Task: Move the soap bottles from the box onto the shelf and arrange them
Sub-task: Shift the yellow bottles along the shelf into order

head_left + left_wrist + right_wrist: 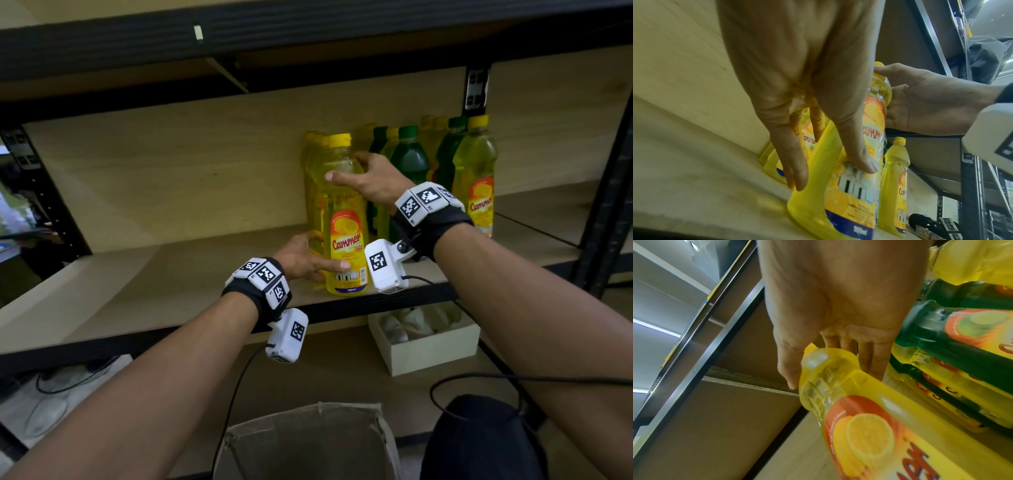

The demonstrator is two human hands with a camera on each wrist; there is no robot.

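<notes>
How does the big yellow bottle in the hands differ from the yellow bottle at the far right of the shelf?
The big yellow bottle is wider and bulkier; the far-right yellow bottle is slimmer, with a narrow neck. The big one is gripped by the left hand low and the right hand near its shoulder; the far-right one stands untouched. Both have yellow caps, yellow liquid and Cammer lemon labels.

Shelf: pale wooden board (178,274) in a black metal frame, with a wooden back panel.
Front bottle: tall yellow soap bottle (344,219) – upright at the front edge, more yellow ones just behind it.
Right cluster: green and yellow bottles (411,161) standing close together – one yellow bottle (478,178) at the far right.
</notes>
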